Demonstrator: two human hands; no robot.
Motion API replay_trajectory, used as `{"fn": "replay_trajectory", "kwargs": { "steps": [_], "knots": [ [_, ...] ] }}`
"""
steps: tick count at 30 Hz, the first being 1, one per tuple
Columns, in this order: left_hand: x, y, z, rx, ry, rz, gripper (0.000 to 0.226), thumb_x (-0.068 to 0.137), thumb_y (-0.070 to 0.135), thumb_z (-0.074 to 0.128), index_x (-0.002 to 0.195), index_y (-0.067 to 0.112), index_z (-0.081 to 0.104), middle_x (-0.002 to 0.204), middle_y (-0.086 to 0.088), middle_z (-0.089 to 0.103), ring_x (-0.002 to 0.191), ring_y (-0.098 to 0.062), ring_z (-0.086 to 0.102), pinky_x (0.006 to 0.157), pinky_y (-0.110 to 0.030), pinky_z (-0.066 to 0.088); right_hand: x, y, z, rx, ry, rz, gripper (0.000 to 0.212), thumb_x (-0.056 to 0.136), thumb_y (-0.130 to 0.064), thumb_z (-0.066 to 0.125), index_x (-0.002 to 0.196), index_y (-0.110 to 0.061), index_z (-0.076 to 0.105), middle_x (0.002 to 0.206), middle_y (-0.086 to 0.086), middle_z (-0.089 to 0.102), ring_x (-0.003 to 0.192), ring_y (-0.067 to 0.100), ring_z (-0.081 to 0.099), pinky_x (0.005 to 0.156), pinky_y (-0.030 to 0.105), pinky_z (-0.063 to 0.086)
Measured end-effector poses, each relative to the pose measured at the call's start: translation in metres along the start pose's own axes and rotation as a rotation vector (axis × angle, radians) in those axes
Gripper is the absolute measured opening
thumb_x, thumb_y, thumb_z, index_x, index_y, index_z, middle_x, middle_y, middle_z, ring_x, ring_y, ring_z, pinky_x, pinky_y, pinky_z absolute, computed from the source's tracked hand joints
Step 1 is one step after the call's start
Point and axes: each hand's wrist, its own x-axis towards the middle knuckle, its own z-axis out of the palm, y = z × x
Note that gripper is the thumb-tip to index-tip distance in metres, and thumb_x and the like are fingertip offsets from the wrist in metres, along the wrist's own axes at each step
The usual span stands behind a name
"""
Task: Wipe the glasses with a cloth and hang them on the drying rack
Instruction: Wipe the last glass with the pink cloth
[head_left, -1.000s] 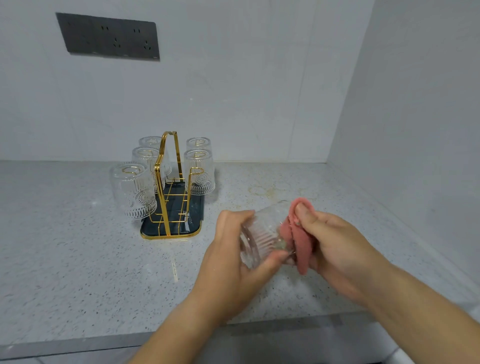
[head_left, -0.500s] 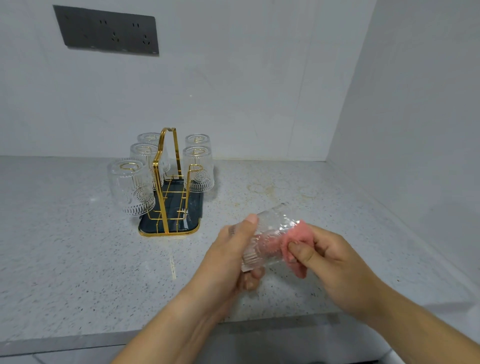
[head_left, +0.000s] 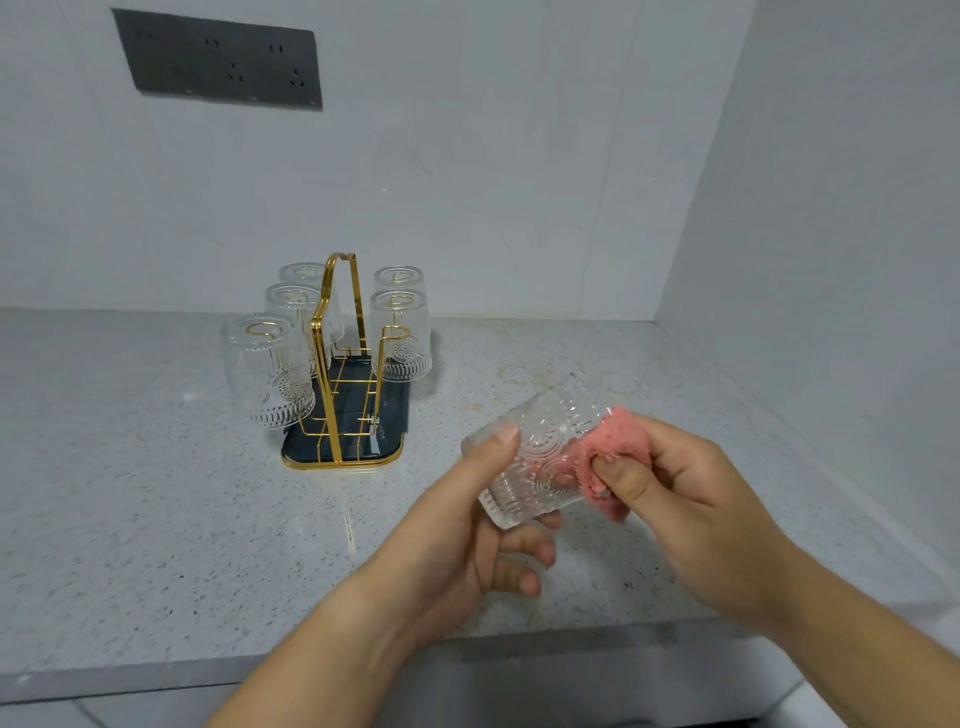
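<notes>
Glass (head_left: 537, 460) turned, between left grip (head_left: 457, 535) and cloth (head_left: 613, 454)

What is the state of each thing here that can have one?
held glass, tilted in the air, gripped by the left hand, not yet hung
pink cloth, bunched, pinched by the right hand against the glass
five hung glasses, upside down on the rack hooks
drying rack, upright on the counter, near right hook free
wall sockets, nothing plugged in
</notes>
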Motion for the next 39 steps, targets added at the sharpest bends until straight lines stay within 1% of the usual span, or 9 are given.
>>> {"fn": "replay_trajectory", "kwargs": {
  "steps": [8,12,16,18,23,27,31,35,39],
  "knots": [
    [0.007,-0.023,-0.023,1.285,0.260,0.871,0.075,0.082,0.028,0.085,0.140,0.036,0.038,0.127,0.009,0.052,0.103,-0.012,0.064,0.077,-0.035,0.060,0.006,0.010,-0.009,0.162,0.017,0.198,0.049,0.085,-0.065,0.066,0.069,-0.018,0.064,0.059,0.014,0.050,0.063,0.028,0.048,0.071,0.031,0.052],
    [-0.002,-0.009,0.000,0.500,0.073,0.353,0.056,0.087,0.039,0.080,0.131,0.040,0.047,0.116,0.014,0.069,0.094,-0.013,0.074,0.074,-0.034,0.063,0.004,0.010,-0.008,0.056,0.018,0.113,0.039,0.092,-0.045,0.057,0.078,-0.009,0.061,0.063,0.020,0.045,0.061,0.036,0.039,0.064,0.035,0.043],
    [0.001,0.003,0.000,0.090,0.037,0.040,0.060,0.081,0.046,0.069,0.126,0.008,0.057,0.095,-0.009,0.074,0.068,-0.024,0.070,0.052,-0.034,0.059,-0.001,0.009,-0.007,0.039,0.003,0.065,0.038,0.090,-0.044,0.056,0.078,-0.008,0.061,0.068,0.019,0.047,0.065,0.041,0.042,0.062,0.041,0.043],
    [-0.001,0.001,0.001,0.192,0.025,0.161,0.046,0.084,0.036,0.074,0.119,0.012,0.057,0.095,-0.003,0.074,0.072,-0.019,0.071,0.058,-0.032,0.061,-0.001,0.010,-0.008,0.019,-0.004,0.073,0.041,0.089,-0.046,0.055,0.078,-0.007,0.060,0.070,0.019,0.048,0.066,0.039,0.044,0.064,0.037,0.045],
    [0.010,-0.021,-0.025,1.297,0.219,1.023,0.067,0.084,0.028,0.081,0.140,0.027,0.044,0.138,0.011,0.050,0.129,-0.009,0.055,0.109,-0.023,0.044,0.000,0.012,-0.004,0.066,0.033,0.109,0.055,0.088,-0.058,0.062,0.076,-0.005,0.057,0.065,0.021,0.047,0.063,0.024,0.048,0.067,0.031,0.046],
    [0.000,-0.015,-0.012,0.802,0.176,0.567,0.070,0.079,0.048,0.079,0.139,0.047,0.046,0.138,0.026,0.052,0.126,0.000,0.058,0.106,-0.024,0.050,-0.004,0.006,0.001,0.013,0.047,0.077,0.039,0.094,-0.042,0.055,0.077,-0.006,0.058,0.066,0.019,0.044,0.062,0.038,0.041,0.060,0.049,0.040],
    [0.001,-0.002,-0.010,0.232,0.047,0.132,0.066,0.074,0.044,0.080,0.131,0.016,0.062,0.113,-0.011,0.076,0.090,-0.027,0.076,0.068,-0.038,0.064,-0.008,0.005,0.002,0.008,0.052,0.049,0.038,0.091,-0.045,0.056,0.076,-0.011,0.060,0.066,0.017,0.047,0.064,0.041,0.043,0.060,0.049,0.040],
    [-0.005,0.001,-0.006,0.330,0.044,0.264,0.045,0.080,0.027,0.083,0.120,0.014,0.066,0.101,-0.004,0.078,0.085,-0.022,0.074,0.069,-0.032,0.063,-0.007,0.001,0.002,0.002,0.050,0.048,0.039,0.088,-0.050,0.060,0.075,-0.014,0.064,0.067,0.016,0.050,0.066,0.043,0.044,0.061,0.049,0.041],
    [-0.005,-0.011,-0.005,0.858,0.243,0.665,0.055,0.078,0.024,0.091,0.120,0.033,0.056,0.115,0.025,0.065,0.104,0.002,0.067,0.087,-0.014,0.052,-0.004,-0.005,0.004,0.010,0.068,0.065,0.033,0.087,-0.048,0.056,0.073,-0.021,0.068,0.064,0.013,0.051,0.064,0.042,0.045,0.061,0.051,0.044]
  ]
}}
